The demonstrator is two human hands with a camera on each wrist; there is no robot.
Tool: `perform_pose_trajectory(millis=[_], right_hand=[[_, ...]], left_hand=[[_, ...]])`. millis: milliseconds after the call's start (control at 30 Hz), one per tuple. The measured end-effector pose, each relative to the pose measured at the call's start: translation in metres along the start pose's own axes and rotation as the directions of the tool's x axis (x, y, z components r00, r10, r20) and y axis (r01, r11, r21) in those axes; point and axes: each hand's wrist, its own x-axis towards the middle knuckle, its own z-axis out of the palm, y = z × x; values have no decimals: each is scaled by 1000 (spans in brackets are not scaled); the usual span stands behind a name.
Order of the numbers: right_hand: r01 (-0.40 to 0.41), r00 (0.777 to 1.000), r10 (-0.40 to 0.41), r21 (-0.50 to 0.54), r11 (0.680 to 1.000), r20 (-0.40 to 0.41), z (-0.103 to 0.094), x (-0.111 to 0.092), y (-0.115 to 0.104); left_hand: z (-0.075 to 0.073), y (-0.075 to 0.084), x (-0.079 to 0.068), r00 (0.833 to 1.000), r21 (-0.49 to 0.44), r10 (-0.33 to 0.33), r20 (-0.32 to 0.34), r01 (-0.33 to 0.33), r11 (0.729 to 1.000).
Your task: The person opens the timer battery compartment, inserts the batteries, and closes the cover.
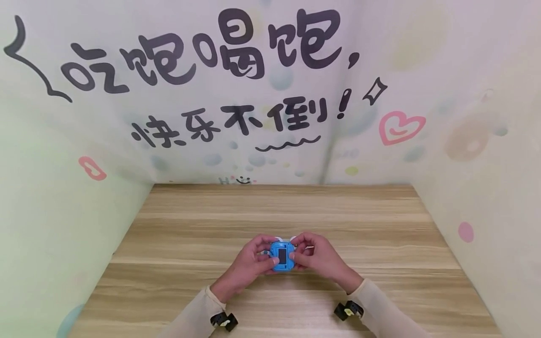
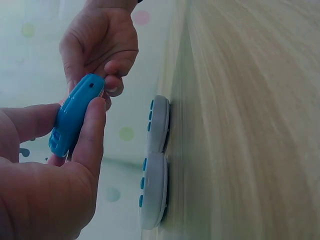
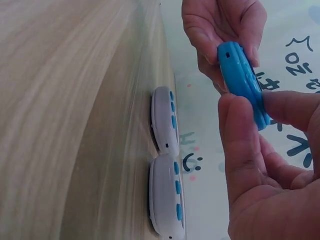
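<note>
Both hands hold a small blue rounded electronic device [image 1: 282, 256] up over the table, its dark rectangular panel facing the head camera. My left hand [image 1: 252, 257] pinches one side between thumb and fingers. On the opposite side, my right hand [image 1: 320, 257] grips the edge in the same way. The left wrist view shows the blue device [image 2: 77, 116] edge-on and tilted, with a small dark slot near one end. That slot also appears on the blue device [image 3: 239, 82] in the right wrist view. The fingers cover parts of its sides.
Two white rounded devices with blue buttons, one [image 2: 159, 124] beside another [image 2: 154, 191], lie on the wood-grain table [image 1: 190, 225] beyond the hands; mostly hidden in the head view. Printed walls [image 1: 270, 164] enclose the table at the back and both sides.
</note>
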Motion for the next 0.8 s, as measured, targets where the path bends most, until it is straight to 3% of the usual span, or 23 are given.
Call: perform_pose_trajectory(millis=[367,567,800], right_hand=[[15,999,-12,-56,998,49,-4,1,4],[24,999,-22,-64,998,37,0,1,2],[27,997,-31,54,998,77,6,3,2]], left_hand=[[4,1,2,999,22,45,17,-45,999],[1,-4,3,999,-3,45,11,-45,999],[2,-4,1,993,-45,73,-98,-78,996]])
